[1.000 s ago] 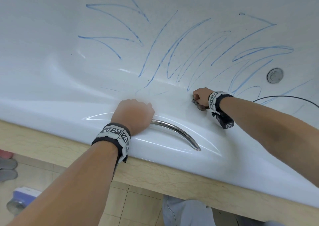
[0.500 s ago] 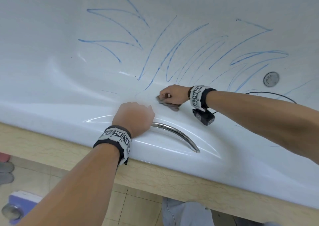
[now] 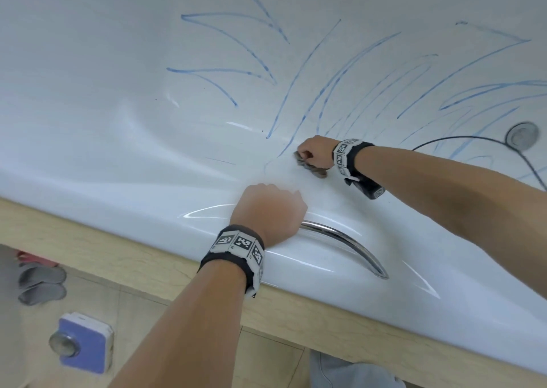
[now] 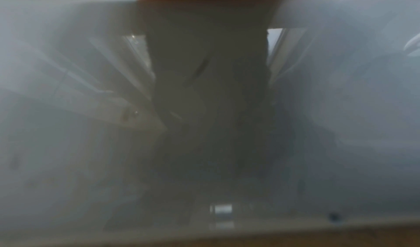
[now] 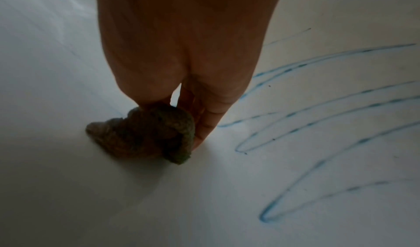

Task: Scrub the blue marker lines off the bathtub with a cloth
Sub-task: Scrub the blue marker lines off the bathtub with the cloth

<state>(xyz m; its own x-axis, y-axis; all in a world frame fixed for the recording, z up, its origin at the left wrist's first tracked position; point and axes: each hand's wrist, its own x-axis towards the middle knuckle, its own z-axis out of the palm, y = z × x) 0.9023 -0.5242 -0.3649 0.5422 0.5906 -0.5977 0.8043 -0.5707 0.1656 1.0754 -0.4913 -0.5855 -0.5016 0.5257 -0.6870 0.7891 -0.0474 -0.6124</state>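
The white bathtub (image 3: 88, 139) carries several blue marker lines (image 3: 296, 91) fanning up its inner wall. My right hand (image 3: 313, 153) grips a bunched brown-grey cloth (image 3: 310, 167) and presses it on the wall at the lower ends of the lines. In the right wrist view the cloth (image 5: 145, 134) sits under my curled fingers (image 5: 204, 121), with blue lines (image 5: 318, 125) just to its right. My left hand (image 3: 269, 213) grips the left end of the chrome grab handle (image 3: 346, 239) on the tub rim. The left wrist view is blurred and grey.
A round chrome drain fitting (image 3: 522, 134) sits at the right with a thin black cable (image 3: 473, 139) looping past it. A beige ledge (image 3: 88, 245) borders the tub. On the tiled floor lie grey slippers (image 3: 41, 284) and a purple-and-white box (image 3: 83, 343).
My right hand slid the cloth left along the lower ends of the lines and is now slightly back to the right. The left hand stayed on the handle. The head view shifted a little.
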